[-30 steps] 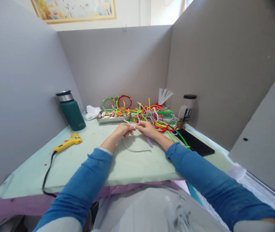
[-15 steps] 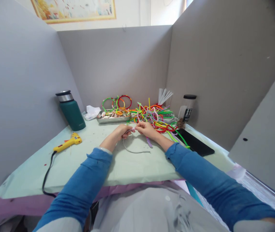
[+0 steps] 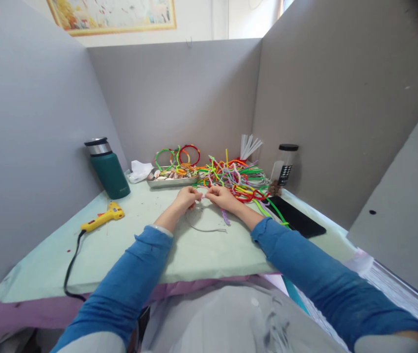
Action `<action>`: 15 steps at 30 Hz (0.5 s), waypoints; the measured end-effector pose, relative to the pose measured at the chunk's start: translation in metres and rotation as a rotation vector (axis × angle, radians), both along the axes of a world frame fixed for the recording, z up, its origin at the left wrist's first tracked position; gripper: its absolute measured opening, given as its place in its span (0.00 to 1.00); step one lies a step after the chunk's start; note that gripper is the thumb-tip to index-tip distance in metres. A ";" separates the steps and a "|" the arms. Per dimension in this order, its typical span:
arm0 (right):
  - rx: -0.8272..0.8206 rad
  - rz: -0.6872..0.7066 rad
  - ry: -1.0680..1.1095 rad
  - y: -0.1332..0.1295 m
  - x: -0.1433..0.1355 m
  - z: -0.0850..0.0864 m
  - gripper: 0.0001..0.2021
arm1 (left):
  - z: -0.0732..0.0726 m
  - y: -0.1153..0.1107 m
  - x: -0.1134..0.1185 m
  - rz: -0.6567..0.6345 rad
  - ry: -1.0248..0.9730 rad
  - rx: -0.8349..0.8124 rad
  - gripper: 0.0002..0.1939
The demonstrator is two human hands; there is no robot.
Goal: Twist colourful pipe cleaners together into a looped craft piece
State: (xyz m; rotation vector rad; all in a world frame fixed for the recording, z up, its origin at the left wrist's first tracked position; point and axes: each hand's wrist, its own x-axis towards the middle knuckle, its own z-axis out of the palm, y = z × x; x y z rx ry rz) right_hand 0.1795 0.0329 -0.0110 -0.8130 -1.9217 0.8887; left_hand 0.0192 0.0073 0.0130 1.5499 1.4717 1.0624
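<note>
Over the middle of the table my left hand (image 3: 188, 197) is closed in a pinch on a thin grey wire (image 3: 209, 230), whose loose end curves down and to the right. My right hand (image 3: 222, 197) pinches a light purple pipe cleaner (image 3: 225, 217) close to the left fingertips; its fuzzy tail hangs below the palm. A short purple stretch shows between the two sets of fingertips, seemingly around the wire, though fingers hide most of it. Just behind the hands lies a tangled heap of coloured pipe cleaners (image 3: 236, 174).
A metal tray (image 3: 174, 183) of small pieces stands at the back, with pipe-cleaner rings (image 3: 190, 147) behind it. To the left are a green bottle (image 3: 109, 174) and a yellow glue gun (image 3: 102, 218) with its cord. A clear jar (image 3: 284, 166) and black tablet-like slab (image 3: 300, 218) sit right.
My left hand has turned slightly and its fingers have closed in more. The wire's loose end has shifted a little up and to the left. My right hand has barely moved.
</note>
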 end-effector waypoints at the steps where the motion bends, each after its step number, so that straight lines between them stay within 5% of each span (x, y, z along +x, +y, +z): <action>1: 0.007 -0.006 -0.005 0.000 0.000 0.000 0.11 | -0.001 0.001 0.000 0.009 0.022 0.028 0.11; 15: 0.007 -0.015 0.009 -0.002 0.001 0.003 0.11 | -0.002 0.007 -0.006 0.017 0.270 0.225 0.12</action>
